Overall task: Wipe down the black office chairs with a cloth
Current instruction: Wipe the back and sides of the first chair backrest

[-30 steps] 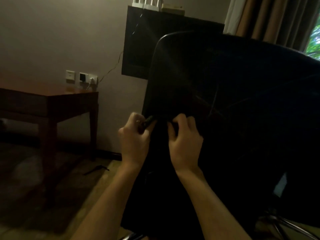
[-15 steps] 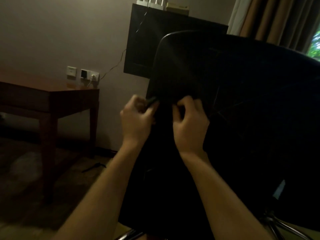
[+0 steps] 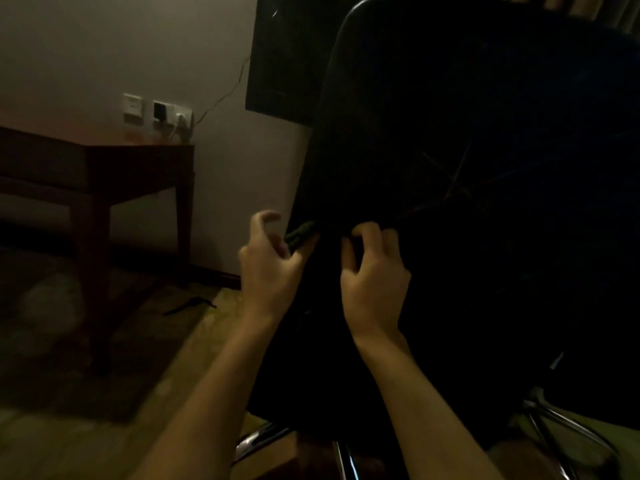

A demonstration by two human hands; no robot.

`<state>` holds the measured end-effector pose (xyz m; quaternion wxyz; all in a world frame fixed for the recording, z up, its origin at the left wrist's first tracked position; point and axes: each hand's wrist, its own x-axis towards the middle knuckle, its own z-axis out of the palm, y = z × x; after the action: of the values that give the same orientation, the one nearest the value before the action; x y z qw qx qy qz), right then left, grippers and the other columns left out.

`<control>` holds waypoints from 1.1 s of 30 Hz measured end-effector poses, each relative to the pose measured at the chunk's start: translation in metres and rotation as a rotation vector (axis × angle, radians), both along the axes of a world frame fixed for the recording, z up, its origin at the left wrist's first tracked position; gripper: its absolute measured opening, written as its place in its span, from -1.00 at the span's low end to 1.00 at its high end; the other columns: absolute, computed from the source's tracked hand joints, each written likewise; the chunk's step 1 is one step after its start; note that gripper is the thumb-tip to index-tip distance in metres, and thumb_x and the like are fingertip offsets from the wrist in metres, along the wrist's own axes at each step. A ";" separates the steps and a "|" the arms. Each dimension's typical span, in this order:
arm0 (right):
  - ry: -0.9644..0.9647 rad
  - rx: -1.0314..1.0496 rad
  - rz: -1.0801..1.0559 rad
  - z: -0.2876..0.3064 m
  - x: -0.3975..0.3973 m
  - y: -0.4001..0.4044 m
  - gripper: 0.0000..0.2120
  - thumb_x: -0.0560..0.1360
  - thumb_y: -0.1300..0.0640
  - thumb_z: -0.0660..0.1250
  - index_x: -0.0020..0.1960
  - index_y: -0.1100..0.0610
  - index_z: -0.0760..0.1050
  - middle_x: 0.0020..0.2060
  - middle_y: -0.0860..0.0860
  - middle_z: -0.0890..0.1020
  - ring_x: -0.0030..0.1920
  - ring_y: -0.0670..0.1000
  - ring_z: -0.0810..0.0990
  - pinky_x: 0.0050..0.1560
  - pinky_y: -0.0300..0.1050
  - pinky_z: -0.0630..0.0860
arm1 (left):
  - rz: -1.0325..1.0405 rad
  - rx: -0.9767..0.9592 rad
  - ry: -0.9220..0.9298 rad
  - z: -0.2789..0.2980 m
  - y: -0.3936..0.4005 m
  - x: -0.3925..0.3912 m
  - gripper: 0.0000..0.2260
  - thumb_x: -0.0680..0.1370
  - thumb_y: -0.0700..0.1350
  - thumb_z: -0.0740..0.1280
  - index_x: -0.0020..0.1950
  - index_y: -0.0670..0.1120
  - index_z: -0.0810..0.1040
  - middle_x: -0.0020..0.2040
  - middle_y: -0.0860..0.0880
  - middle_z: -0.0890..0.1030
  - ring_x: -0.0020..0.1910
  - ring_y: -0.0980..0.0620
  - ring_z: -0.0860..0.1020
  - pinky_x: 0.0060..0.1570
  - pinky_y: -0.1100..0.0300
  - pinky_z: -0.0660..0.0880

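Chair: the black chair (image 3: 467, 202) fills the right of the view, its back turned to the camera, both hands at the left edge of the backrest.
Cloth: a dark, bunched cloth (image 3: 300, 233) lies against the chair's left edge, between the two hands and touching the left one; in the dim light its full extent is hard to tell.
Left hand: the left hand (image 3: 268, 263) is just left of the chair edge, thumb side against the cloth, which it pinches between thumb and inner fingers, while the index finger curls free above.
Right hand: the right hand (image 3: 374, 271) is just right of the cloth, on the backrest, fingers curled and knuckles up; whether it holds a fold of cloth or only presses the chair I cannot tell.
Base: chrome legs (image 3: 554, 427) spread out below the wrists.
Table: a dark wooden table (image 3: 104, 168) stands well left of the hands, against the wall.
Sockets: wall sockets (image 3: 157, 110) sit above the table, with a cable running up to the right.
Floor: a small dark thing (image 3: 190, 304) lies on the floor left of the left forearm.
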<state>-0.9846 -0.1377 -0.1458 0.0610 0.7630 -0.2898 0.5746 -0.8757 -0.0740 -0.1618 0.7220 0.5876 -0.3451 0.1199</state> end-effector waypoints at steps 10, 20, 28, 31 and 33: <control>-0.083 0.057 0.011 -0.014 0.012 0.007 -0.77 0.47 -0.05 0.43 -0.03 0.08 0.51 -0.11 0.02 0.57 -0.24 0.03 0.59 -0.35 -0.23 0.33 | 0.041 -0.072 -0.002 -0.013 -0.002 -0.001 -0.53 0.42 0.13 0.49 0.18 -0.08 0.46 -0.34 0.03 0.54 -0.41 0.13 0.52 -0.38 0.19 0.49; 0.014 0.074 0.024 -0.064 0.018 0.003 -0.85 0.50 0.04 0.37 -0.06 0.08 0.45 -0.14 0.06 0.54 -0.30 0.12 0.58 -0.42 -0.08 0.48 | 0.133 0.071 -0.082 -0.065 -0.002 -0.002 -0.69 0.44 0.07 0.49 -0.16 -0.04 0.40 -0.37 0.15 0.45 -0.38 0.28 0.48 -0.41 0.42 0.34; 0.203 0.305 0.045 -0.176 0.010 0.005 -0.87 0.49 0.07 0.35 -0.01 0.01 0.43 -0.08 0.04 0.54 -0.24 0.11 0.62 -0.41 -0.04 0.55 | 0.042 0.245 0.048 -0.167 0.007 -0.017 -0.58 0.42 -0.20 0.54 -0.27 0.16 0.33 -0.41 0.12 0.45 -0.36 0.20 0.51 -0.42 0.44 0.35; 0.179 0.327 0.073 -0.159 0.011 0.003 -0.90 0.51 0.07 0.34 0.00 0.01 0.45 -0.05 0.04 0.54 -0.18 0.11 0.62 -0.30 0.05 0.59 | 0.014 0.227 0.041 -0.146 0.008 -0.015 -0.66 0.44 -0.21 0.51 -0.25 0.10 0.38 -0.37 0.13 0.46 -0.33 0.32 0.51 -0.39 0.48 0.36; 0.107 0.278 0.093 -0.127 0.014 0.002 -0.92 0.52 0.07 0.34 -0.02 0.05 0.49 -0.06 0.05 0.54 -0.19 0.12 0.61 -0.27 0.05 0.58 | -0.002 0.172 0.022 -0.117 0.007 -0.011 -0.76 0.46 -0.17 0.50 -0.22 -0.03 0.43 -0.36 0.12 0.46 -0.35 0.33 0.49 -0.38 0.47 0.36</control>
<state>-0.9705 -0.1356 -0.2731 -0.0564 0.8062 -0.3274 0.4896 -0.8864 -0.0667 -0.2783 0.6728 0.6484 -0.3467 0.0825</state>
